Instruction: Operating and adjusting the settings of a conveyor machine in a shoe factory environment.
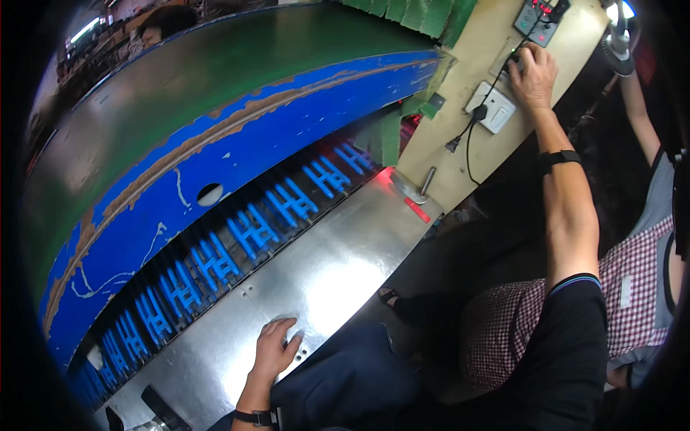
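My left hand rests on a shiny metal table plate near its front edge. Its fingers lie out with the thumb apart, and it holds nothing. Far up on the right, my right hand is at a cream-coloured side panel. Its bent fingers close over a small dark part there, mostly hidden by the fingers. Just below sits a white wall socket with a black plug in it. Above the hand is a small control box with a lit red display.
A row of blue slotted pieces runs behind the metal plate, under a chipped blue beam with a green surface beyond. A loose plug hangs on the panel. On the right stands another person in a checkered apron, arm raised.
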A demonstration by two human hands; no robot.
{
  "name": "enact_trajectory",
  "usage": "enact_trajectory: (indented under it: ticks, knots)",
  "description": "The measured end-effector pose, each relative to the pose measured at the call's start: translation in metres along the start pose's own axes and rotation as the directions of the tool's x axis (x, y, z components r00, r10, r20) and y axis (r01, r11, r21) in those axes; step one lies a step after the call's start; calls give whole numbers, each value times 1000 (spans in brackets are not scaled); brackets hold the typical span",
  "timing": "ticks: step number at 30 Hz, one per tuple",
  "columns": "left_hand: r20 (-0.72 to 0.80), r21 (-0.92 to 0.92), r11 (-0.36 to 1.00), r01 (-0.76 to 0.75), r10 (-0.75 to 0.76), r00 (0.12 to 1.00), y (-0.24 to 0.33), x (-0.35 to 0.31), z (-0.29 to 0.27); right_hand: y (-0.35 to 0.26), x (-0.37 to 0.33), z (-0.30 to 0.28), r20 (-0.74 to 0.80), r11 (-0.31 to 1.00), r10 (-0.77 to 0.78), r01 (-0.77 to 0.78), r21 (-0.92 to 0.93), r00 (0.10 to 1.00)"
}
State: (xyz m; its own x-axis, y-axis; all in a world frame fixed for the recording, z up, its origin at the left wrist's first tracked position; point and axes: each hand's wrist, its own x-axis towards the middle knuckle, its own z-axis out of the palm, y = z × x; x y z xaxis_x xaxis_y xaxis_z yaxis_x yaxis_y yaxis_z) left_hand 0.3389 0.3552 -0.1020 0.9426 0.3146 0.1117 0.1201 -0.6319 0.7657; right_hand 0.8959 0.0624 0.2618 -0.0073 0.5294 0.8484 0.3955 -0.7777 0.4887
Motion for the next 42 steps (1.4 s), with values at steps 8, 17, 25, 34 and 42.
enact_trajectory:
  ticks: [8, 17, 25, 34, 42]
  knots:
    - [11, -19, 1000, 0, 0, 1000, 4, 3, -2, -7, 4, -6, 47, 999, 33, -33, 2, 998]
    - [24, -21, 999, 28, -28, 999, 4, 4, 0, -5, 2, 0, 47, 999, 50, -51, 18, 998]
    - [8, -11, 999, 31, -31, 999, 5, 5, 3, -1, -1, 4, 57, 999, 45, -44, -3, 997]
    - [19, -11, 1000, 14, -14, 1000, -2, 4, 7, 1, -2, 7, 38, 1000, 21, -20, -13, 999]
    - [39, -19, 1000, -14, 14, 999, -7, 7, 11, 8, -7, 15, 46, 1000, 29, -29, 2, 999]
